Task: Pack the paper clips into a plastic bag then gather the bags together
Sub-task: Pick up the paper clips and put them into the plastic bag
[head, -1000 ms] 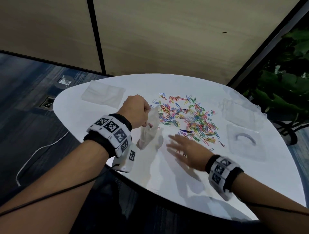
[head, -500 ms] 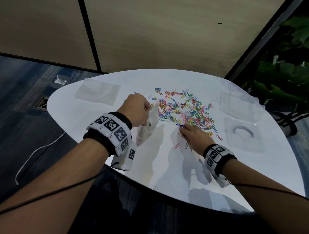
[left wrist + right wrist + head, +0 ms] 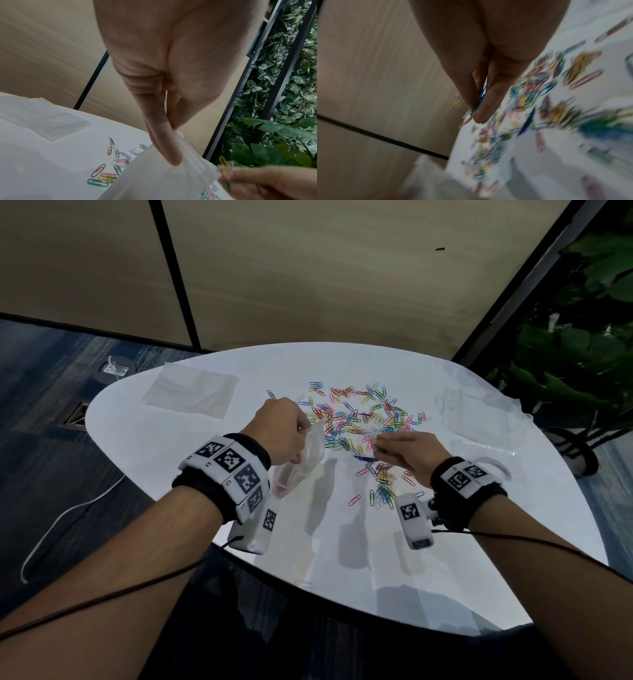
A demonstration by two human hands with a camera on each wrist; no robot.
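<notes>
Paper clips (image 3: 359,419), tons of them in mixed colours, are scattered across the middle of the white bench (image 3: 171,474), w/ a smaller bunch (image 3: 383,491) lower down in the frame, near the right wrist. The left hand (image 3: 279,433) pinches the top edge of a clear plastic bag (image 3: 301,463) btwn thumb and fingers, holding it up so it hangs with its bottom near the bench surface, just left of the pile. In the left wrist view the thumb (image 3: 163,135) presses on the bag's (image 3: 163,178) rim, and you can see the mouth sits right next to the other hand's fingertips. The right hand (image 3: 407,453) is raised just right of the bag, fingers bunched together, gripping a few clips; the right wrist view is blurry but shows a blue and a yellow clip (image 3: 481,97) squeezed btwn the fingers (image 3: 484,108). Can't tell exactly how many it has.

Other stuff: a flat stack of empty bags (image 3: 191,393) in the upper left part of the bench, more clear plastic (image 3: 479,412) on the right side, and a leafy plant (image 3: 582,337) at the right edge of the frame. One loose clip (image 3: 306,585) lies near the bench's front edge.
</notes>
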